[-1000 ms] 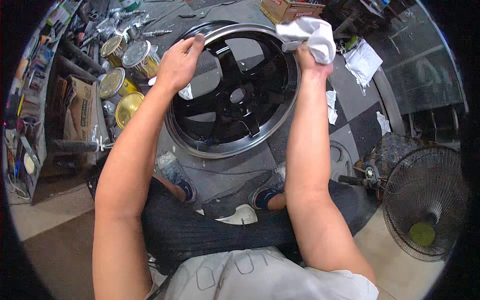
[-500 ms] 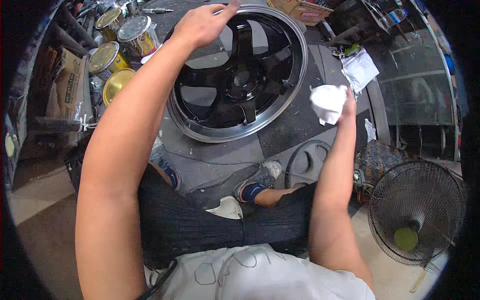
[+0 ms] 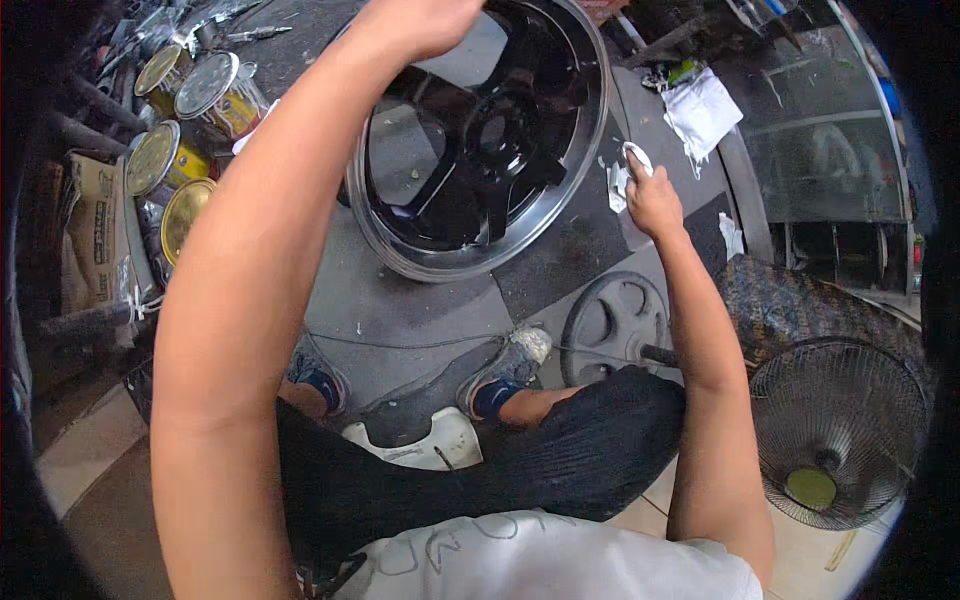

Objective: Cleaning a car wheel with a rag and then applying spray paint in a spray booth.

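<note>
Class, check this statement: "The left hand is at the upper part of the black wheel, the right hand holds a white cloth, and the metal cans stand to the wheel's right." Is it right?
Not quite. In the head view, the metal cans stand to the wheel's left. The left hand is at the upper part of the black wheel, and the right hand holds a white cloth.

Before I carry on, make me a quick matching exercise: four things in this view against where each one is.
Things:
1. black wheel
2. white cloth
3. metal cans
4. fan

Places:
A. lower right of the picture
B. upper middle, by the left hand
C. left side of the picture
D. in the right hand

Right pairs: 1-B, 2-D, 3-C, 4-A.
</note>
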Tool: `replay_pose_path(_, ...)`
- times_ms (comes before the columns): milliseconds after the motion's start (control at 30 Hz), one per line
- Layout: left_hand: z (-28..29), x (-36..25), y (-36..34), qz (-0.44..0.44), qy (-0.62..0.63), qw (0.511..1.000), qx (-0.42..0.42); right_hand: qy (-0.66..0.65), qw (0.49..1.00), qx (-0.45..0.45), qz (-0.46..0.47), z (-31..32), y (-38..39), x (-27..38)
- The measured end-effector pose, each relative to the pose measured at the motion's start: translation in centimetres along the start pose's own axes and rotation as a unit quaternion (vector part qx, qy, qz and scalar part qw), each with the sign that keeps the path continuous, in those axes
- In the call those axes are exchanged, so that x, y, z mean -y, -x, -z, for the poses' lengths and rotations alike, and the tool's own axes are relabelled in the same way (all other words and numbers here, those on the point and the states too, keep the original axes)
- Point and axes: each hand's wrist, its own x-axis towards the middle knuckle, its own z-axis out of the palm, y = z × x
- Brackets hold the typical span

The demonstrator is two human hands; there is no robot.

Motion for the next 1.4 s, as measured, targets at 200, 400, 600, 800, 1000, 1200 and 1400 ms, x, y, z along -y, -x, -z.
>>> replay_pose_path(200,-1.5,-1.6,0.7,-0.024,0.000,0.991,-0.128,0.095,0.984,-0.084,0.124,-1.0,-4.0,0.6)
replay_pose_path(400,-3.6,-5.9,-2.6,-0.016,-0.037,0.999,-0.024,0.219,0.956,-0.132,0.147,-3.0,-8.8,-2.4)
replay_pose_path(600,-5.4,-8.9,-6.0,-0.060,-0.083,0.993,0.050,0.071,0.988,0.113,-0.078,-10.8,-0.5,0.1)
replay_pose_path(800,-6.6,-11.8,-5.8,-0.085,-0.110,0.985,0.099,0.097,0.979,0.177,0.002,-11.1,0.1,-0.3)
replay_pose_path(1000,-6.7,-12.5,-4.9,-0.090,-0.117,0.986,0.071,0.189,0.972,0.119,0.066,-8.1,-3.8,-3.7)
replay_pose_path(1200,-6.7,-12.0,-4.7,-0.101,-0.115,0.986,0.061,0.038,0.973,0.217,0.068,-14.0,6.2,3.3)
replay_pose_path(1400,-6.7,-11.6,-4.6,-0.098,-0.121,0.984,0.082,0.190,0.978,0.017,0.087,-8.0,-3.2,-5.8)
